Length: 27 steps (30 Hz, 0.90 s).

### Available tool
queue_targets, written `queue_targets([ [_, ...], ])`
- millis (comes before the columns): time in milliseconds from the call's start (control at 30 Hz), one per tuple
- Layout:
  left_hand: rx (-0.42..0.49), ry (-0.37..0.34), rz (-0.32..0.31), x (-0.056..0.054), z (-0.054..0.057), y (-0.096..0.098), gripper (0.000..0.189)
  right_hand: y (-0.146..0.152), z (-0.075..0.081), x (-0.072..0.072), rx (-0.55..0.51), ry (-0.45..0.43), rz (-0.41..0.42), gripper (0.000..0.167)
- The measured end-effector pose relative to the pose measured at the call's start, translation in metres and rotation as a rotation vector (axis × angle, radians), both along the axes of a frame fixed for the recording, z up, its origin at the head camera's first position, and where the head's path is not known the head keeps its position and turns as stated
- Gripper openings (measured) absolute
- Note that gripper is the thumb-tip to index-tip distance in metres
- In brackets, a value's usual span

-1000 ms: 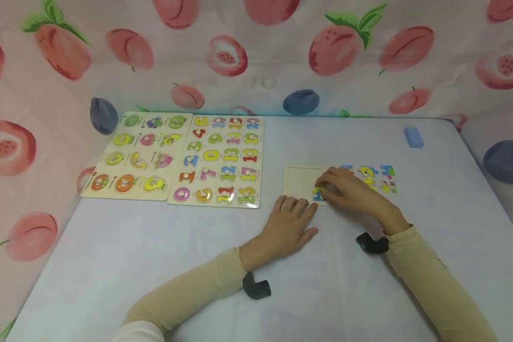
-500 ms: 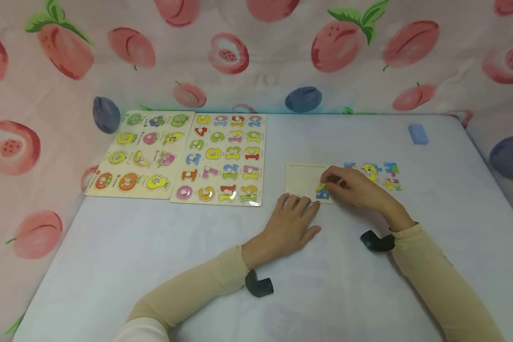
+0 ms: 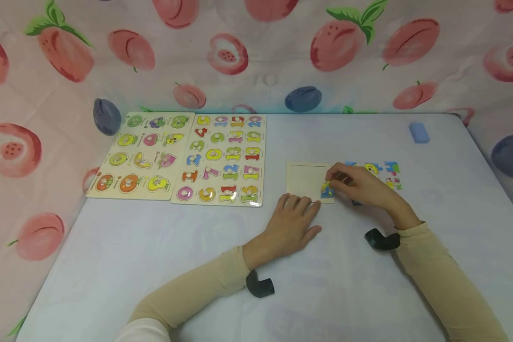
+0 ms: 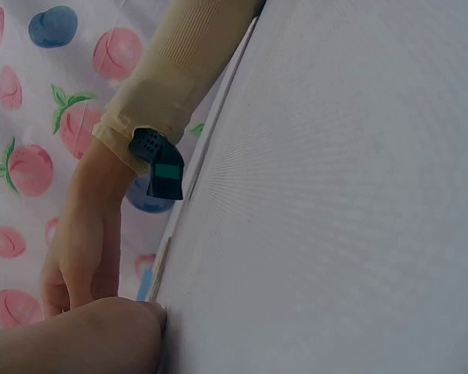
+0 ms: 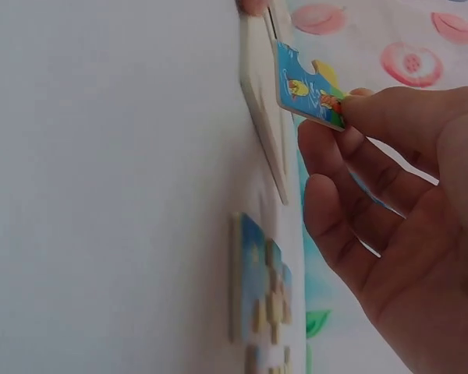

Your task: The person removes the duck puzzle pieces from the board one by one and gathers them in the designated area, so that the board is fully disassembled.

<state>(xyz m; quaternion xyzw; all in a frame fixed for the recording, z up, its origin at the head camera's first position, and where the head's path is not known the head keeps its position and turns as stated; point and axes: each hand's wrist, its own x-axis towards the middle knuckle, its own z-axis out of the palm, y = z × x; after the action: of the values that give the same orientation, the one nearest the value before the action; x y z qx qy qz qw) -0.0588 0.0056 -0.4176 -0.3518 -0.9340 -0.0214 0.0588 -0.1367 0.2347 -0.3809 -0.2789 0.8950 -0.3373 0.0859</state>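
Observation:
My right hand [image 3: 361, 187] pinches a jigsaw piece [image 5: 308, 86] between thumb and fingertips. Blue with yellow figures, the piece is tilted and held over the right side of a shallow wooden puzzle tray [image 3: 305, 178]. In the right wrist view it stands off the tray's surface. My left hand [image 3: 288, 225] lies palm down with fingers spread, its fingertips at the tray's front edge. Beyond my right hand, several loose jigsaw pieces [image 3: 392, 167] lie on the table, some partly hidden by the hand. The left wrist view shows mostly the back of my left hand [image 4: 78, 339].
To the left lie a fruit peg board [image 3: 143, 156] and a number peg board [image 3: 218, 161], side by side. A blue block [image 3: 419, 133] sits near the back right corner of the white table [image 3: 188, 266]. Fruit-patterned cloth [image 3: 265, 57] hangs behind.
My right hand has drawn slightly to the right over the tray with the jigsaw piece, which now shows more clearly. The left hand keeps its place at the tray's edge.

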Motion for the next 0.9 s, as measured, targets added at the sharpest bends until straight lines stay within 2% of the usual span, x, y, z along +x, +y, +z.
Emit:
queue_targets([
  [100, 0.0, 0.001, 0.003, 0.0, 0.0, 0.0, 0.055, 0.008, 0.006, 0.0, 0.006, -0.006, -0.011, 0.009],
  [300, -0.004, -0.001, 0.003, 0.0, 0.001, 0.0, 0.055, 0.025, 0.016, 0.001, 0.029, -0.077, -0.03, 0.009],
  [533, 0.003, -0.003, -0.002, 0.0, 0.001, 0.001, 0.055, 0.044, 0.024, 0.001, 0.055, -0.163, -0.097, 0.012],
  [900, 0.016, 0.003, -0.001, 0.001, 0.0, 0.0, 0.055, 0.067, 0.024, -0.001, 0.083, -0.151, -0.145, 0.011],
])
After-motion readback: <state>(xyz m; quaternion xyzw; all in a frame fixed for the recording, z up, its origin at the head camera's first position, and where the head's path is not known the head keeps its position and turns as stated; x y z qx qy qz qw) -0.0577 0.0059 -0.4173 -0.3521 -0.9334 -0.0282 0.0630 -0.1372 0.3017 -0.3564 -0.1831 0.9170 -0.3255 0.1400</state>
